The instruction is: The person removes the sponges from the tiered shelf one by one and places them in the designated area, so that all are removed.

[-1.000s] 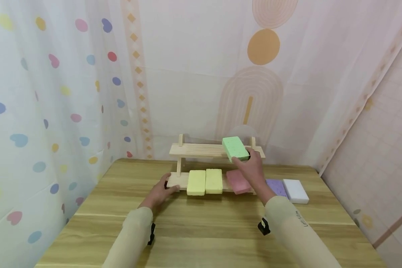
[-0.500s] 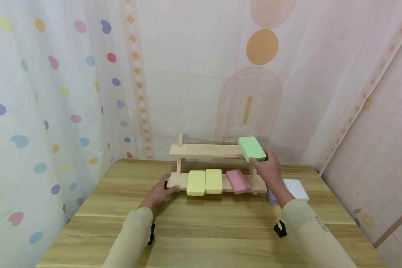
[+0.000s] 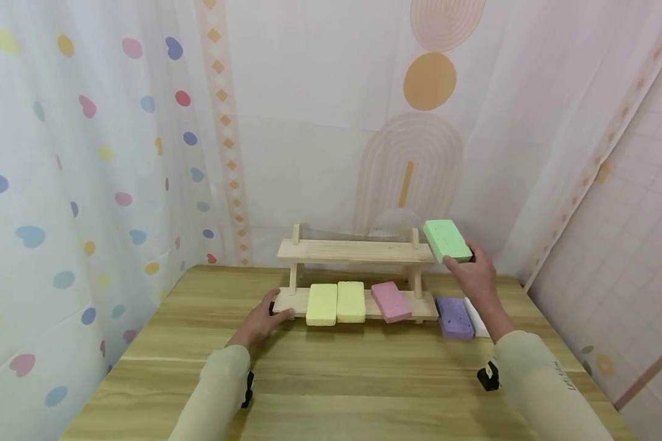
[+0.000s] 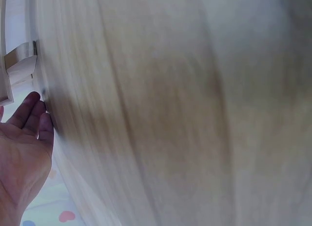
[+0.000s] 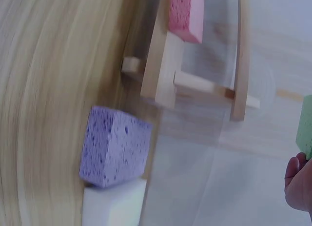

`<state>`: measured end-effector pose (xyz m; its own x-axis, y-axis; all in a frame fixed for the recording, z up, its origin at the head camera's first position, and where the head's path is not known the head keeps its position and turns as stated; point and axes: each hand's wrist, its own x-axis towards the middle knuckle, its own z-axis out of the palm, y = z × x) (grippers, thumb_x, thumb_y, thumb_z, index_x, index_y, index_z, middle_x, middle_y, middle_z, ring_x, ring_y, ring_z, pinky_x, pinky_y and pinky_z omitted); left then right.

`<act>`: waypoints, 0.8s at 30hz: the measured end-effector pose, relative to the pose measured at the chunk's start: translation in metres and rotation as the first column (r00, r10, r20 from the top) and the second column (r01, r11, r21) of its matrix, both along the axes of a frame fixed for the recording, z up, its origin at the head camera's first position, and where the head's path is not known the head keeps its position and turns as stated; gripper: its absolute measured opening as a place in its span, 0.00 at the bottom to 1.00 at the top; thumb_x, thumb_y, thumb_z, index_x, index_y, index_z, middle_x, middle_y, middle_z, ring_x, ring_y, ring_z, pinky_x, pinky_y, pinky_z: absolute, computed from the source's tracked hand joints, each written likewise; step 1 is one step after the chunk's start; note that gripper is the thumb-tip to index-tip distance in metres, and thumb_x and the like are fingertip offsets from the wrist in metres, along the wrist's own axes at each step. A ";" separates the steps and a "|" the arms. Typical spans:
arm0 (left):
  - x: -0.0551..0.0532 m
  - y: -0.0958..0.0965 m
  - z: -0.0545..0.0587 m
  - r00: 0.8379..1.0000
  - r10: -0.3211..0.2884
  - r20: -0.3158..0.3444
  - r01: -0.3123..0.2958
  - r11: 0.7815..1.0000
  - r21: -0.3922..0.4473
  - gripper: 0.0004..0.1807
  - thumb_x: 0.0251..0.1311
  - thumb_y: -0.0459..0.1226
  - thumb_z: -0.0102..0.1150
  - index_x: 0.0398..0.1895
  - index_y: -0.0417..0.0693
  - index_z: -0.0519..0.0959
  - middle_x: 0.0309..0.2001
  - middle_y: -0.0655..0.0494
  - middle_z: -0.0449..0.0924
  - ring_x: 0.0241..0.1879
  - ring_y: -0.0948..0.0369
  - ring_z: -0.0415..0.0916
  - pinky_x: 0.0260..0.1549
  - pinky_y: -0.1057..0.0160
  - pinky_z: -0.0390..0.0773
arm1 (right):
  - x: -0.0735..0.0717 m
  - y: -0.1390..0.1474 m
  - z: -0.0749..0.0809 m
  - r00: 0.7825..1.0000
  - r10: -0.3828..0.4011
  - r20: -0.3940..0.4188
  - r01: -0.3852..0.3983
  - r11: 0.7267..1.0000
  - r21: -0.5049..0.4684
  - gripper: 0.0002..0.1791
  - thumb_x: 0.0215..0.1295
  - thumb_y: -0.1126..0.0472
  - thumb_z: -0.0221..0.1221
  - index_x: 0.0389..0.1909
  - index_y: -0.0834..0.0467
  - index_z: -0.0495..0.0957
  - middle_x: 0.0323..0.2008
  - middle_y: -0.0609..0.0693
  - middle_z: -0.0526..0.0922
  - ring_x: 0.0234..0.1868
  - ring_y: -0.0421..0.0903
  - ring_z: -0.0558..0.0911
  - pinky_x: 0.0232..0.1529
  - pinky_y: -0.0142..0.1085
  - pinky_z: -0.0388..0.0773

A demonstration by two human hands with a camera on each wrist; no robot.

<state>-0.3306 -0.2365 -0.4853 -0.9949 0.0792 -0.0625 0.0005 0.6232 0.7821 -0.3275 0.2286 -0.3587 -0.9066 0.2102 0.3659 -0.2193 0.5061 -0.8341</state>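
Fingers of our right hand gripped the green sponge, which we had carried rightward to the right end of the upper shelf, in the air. Our left hand kept its fingers around the left end of the lower shelf. Seemingly, the green sponge had yet to be set down; the pink sponge lay unmoved.

Green sponge — cropped, right wrist view
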 end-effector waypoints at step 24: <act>0.003 0.002 0.005 1.000 -0.010 0.014 0.010 1.000 0.008 0.49 0.67 0.59 0.56 0.80 0.49 0.43 0.76 0.32 0.45 0.73 0.35 0.46 0.66 0.35 0.53 | 0.010 0.086 -0.008 0.979 -0.192 0.067 0.191 0.981 0.014 0.42 0.67 0.49 0.59 0.72 0.70 0.58 0.63 0.69 0.66 0.58 0.59 0.69 0.49 0.41 0.67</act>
<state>-0.3277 -0.2349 -0.4799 -0.9931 0.0901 -0.0757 -0.0040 0.6170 0.7869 -0.3180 0.3150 -0.3667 -0.8724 0.3798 0.3077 -0.0612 0.5397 -0.8396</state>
